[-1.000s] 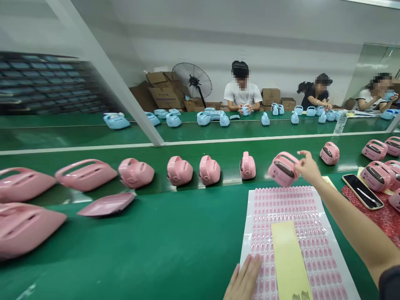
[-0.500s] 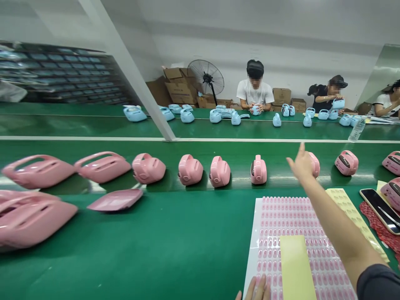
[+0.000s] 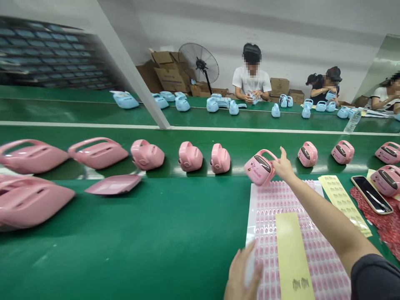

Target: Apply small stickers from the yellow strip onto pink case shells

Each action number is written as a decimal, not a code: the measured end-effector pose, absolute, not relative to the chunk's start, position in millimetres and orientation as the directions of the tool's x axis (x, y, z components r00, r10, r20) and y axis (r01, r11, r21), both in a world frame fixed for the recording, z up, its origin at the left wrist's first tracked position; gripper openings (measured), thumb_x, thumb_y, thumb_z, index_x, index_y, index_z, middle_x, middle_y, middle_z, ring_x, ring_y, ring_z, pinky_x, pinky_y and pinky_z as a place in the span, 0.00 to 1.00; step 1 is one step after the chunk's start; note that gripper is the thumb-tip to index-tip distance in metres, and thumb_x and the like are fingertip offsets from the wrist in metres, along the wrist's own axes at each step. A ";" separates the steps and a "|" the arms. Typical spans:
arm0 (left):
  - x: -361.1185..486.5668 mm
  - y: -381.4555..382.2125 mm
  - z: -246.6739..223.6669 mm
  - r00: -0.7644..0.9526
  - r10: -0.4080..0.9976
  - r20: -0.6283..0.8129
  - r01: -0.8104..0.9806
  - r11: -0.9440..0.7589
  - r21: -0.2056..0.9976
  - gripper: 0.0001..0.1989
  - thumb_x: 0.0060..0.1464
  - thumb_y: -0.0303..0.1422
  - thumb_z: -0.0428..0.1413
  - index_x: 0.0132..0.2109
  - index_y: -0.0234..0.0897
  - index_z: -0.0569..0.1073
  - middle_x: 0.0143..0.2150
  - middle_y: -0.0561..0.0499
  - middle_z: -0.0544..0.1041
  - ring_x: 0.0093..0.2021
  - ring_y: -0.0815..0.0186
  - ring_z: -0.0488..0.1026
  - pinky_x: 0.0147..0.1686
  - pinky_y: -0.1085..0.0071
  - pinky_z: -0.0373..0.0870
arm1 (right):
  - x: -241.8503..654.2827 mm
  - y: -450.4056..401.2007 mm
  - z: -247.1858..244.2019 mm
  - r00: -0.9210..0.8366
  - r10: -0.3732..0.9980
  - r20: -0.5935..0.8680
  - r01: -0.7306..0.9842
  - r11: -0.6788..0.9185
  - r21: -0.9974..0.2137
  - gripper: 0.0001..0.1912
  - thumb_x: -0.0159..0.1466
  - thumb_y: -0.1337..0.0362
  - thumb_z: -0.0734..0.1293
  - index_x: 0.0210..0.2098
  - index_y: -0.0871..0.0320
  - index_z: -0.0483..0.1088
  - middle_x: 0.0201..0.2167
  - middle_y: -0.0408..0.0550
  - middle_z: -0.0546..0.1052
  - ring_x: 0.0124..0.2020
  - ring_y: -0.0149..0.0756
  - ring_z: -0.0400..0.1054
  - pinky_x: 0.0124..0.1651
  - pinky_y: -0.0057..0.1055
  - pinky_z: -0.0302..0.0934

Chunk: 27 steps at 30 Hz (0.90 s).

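Observation:
My right hand (image 3: 283, 166) grips the handle end of a pink plastic housing (image 3: 258, 170) with a dark window and a printed picture on its face. The housing is tilted and held over the far left corner of a sheet of pink oval stickers (image 3: 268, 233). Motion blurs my left hand (image 3: 242, 273), which is by the sheet's left edge with fingers apart and holds no visible object. On the sheet lies a yellow paper strip (image 3: 293, 254) with small dark marks near its lower end.
Similar pink housings (image 3: 190, 157) stand in a row along the green belt. A pink shell (image 3: 114, 184) lies at left. On the right are a yellow sticker sheet (image 3: 343, 204) and a phone (image 3: 371, 194). Co-workers (image 3: 252, 81) handle blue housings beyond a slanted post (image 3: 134, 62).
My right hand has moved left and taken hold of a pink housing from the row, lifting and turning it. My left hand has risen further into view beside the sheet.

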<state>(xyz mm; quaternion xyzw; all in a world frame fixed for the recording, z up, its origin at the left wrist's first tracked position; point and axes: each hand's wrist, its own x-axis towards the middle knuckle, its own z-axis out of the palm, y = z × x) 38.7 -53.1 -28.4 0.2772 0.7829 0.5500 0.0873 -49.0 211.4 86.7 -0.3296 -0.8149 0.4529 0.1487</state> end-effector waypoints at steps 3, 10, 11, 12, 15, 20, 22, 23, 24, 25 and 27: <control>20.9 -39.0 -1.4 -0.863 0.505 -0.020 -0.156 -0.228 0.961 0.31 0.52 0.49 0.52 0.61 0.50 0.57 0.60 0.46 0.65 0.58 0.51 0.62 0.53 0.53 0.62 | 1.5 177.9 84.2 -0.789 0.598 -0.143 0.373 0.282 -0.884 0.36 0.59 0.68 0.57 0.63 0.62 0.37 0.30 0.46 0.76 0.26 0.35 0.71 0.26 0.28 0.65; 44.3 -22.5 -8.4 -0.758 0.651 -0.039 -0.509 -0.553 0.659 0.35 0.37 0.59 0.56 0.53 0.54 0.68 0.47 0.52 0.77 0.52 0.49 0.68 0.50 0.49 0.66 | 105.9 130.9 67.4 -0.845 0.531 0.058 0.080 0.233 -0.969 0.33 0.58 0.65 0.62 0.60 0.54 0.46 0.41 0.48 0.67 0.34 0.32 0.66 0.34 0.30 0.65; 48.2 -21.8 -9.3 -0.757 0.648 -0.085 -0.548 -0.559 0.622 0.32 0.41 0.59 0.54 0.53 0.54 0.69 0.46 0.51 0.78 0.52 0.50 0.68 0.50 0.49 0.66 | 119.0 134.3 64.3 -0.828 0.549 0.117 0.065 0.301 -0.951 0.28 0.58 0.63 0.63 0.56 0.55 0.53 0.41 0.48 0.66 0.35 0.33 0.65 0.38 0.32 0.65; 50.9 -20.8 -8.8 -0.751 0.646 -0.132 -0.586 -0.562 0.584 0.31 0.43 0.59 0.52 0.52 0.53 0.69 0.45 0.51 0.78 0.53 0.50 0.68 0.50 0.50 0.66 | 131.4 138.8 60.6 -0.822 0.551 0.145 0.081 0.365 -0.927 0.21 0.58 0.62 0.63 0.51 0.55 0.60 0.40 0.48 0.66 0.36 0.34 0.64 0.39 0.34 0.64; 53.3 -17.1 -1.6 -0.722 0.653 -0.228 -0.667 -0.569 0.482 0.29 0.47 0.57 0.50 0.54 0.52 0.68 0.48 0.50 0.77 0.56 0.52 0.65 0.49 0.52 0.66 | 160.7 150.4 47.0 -0.877 0.481 0.002 0.259 0.475 -0.841 0.01 0.56 0.66 0.65 0.29 0.57 0.68 0.31 0.45 0.66 0.33 0.35 0.63 0.38 0.36 0.64; 54.9 -11.3 13.2 -0.665 0.704 -0.251 -0.736 -0.560 0.380 0.22 0.50 0.47 0.54 0.52 0.51 0.69 0.42 0.52 0.79 0.45 0.58 0.74 0.41 0.61 0.73 | 177.0 146.5 28.2 -0.898 0.396 -0.190 0.392 0.530 -0.752 0.07 0.52 0.75 0.66 0.22 0.58 0.68 0.31 0.46 0.67 0.33 0.36 0.65 0.36 0.35 0.64; 57.5 -8.2 18.5 -0.649 0.719 -0.247 -0.749 -0.548 0.372 0.21 0.50 0.43 0.55 0.52 0.50 0.69 0.39 0.53 0.80 0.42 0.59 0.75 0.42 0.62 0.72 | 176.1 141.3 22.1 -0.901 0.403 -0.160 0.386 0.577 -0.720 0.08 0.52 0.77 0.65 0.22 0.59 0.68 0.32 0.48 0.67 0.34 0.37 0.66 0.37 0.36 0.64; 59.1 -6.2 21.3 -0.646 0.718 -0.257 -0.752 -0.541 0.376 0.21 0.50 0.42 0.56 0.52 0.48 0.69 0.38 0.53 0.80 0.41 0.59 0.76 0.44 0.61 0.72 | 175.2 139.0 18.7 -0.905 0.404 -0.130 0.374 0.613 -0.697 0.09 0.52 0.78 0.64 0.22 0.59 0.67 0.31 0.48 0.67 0.34 0.38 0.66 0.37 0.36 0.64; 60.9 -4.0 24.4 -0.646 0.709 -0.283 -0.754 -0.534 0.382 0.21 0.50 0.41 0.56 0.52 0.47 0.69 0.38 0.52 0.80 0.42 0.58 0.76 0.45 0.61 0.71 | 174.5 136.9 15.0 -0.913 0.397 -0.090 0.350 0.653 -0.671 0.09 0.52 0.79 0.63 0.22 0.59 0.67 0.31 0.48 0.67 0.35 0.39 0.66 0.36 0.36 0.64; 62.9 -1.5 27.7 -0.648 0.689 -0.324 -0.756 -0.527 0.389 0.21 0.50 0.40 0.55 0.52 0.44 0.69 0.38 0.51 0.80 0.42 0.58 0.76 0.45 0.60 0.71 | 173.9 135.2 11.1 -0.923 0.382 -0.046 0.319 0.693 -0.646 0.10 0.52 0.80 0.62 0.22 0.59 0.66 0.31 0.49 0.67 0.35 0.39 0.66 0.36 0.36 0.64; 66.7 3.7 34.3 -0.655 0.627 -0.423 -0.754 -0.509 0.415 0.19 0.52 0.39 0.54 0.50 0.39 0.70 0.38 0.48 0.80 0.41 0.57 0.76 0.44 0.59 0.72 | 173.9 133.3 4.3 -0.940 0.339 0.026 0.254 0.751 -0.609 0.12 0.52 0.81 0.60 0.23 0.59 0.65 0.31 0.50 0.68 0.34 0.39 0.66 0.35 0.36 0.64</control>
